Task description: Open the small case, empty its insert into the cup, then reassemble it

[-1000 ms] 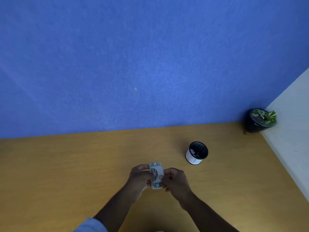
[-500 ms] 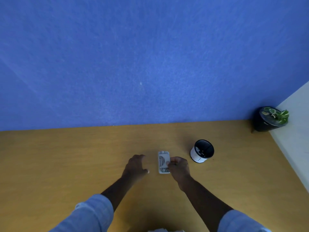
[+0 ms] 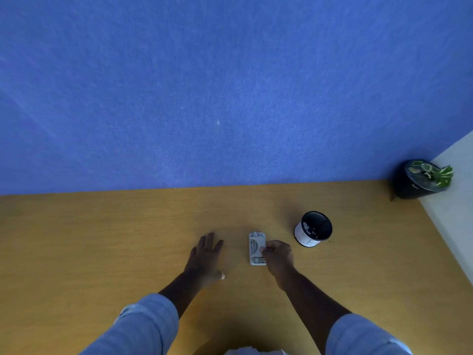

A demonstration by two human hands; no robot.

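My left hand [image 3: 206, 254] lies flat and empty left of centre on the table [image 3: 102, 239], my right hand [image 3: 277, 254] pinches the small case [image 3: 256, 248] lying mid-frame, the cup [image 3: 313, 229] waits right, so steady it with both hands before prying.

You see a pale grey case [image 3: 256, 248] on the yellow-brown woodgrain table [image 3: 102, 239], a black-mesh cup [image 3: 313, 228] with a white band, a blue wall [image 3: 204, 85], and light blue sleeves [image 3: 143, 326].
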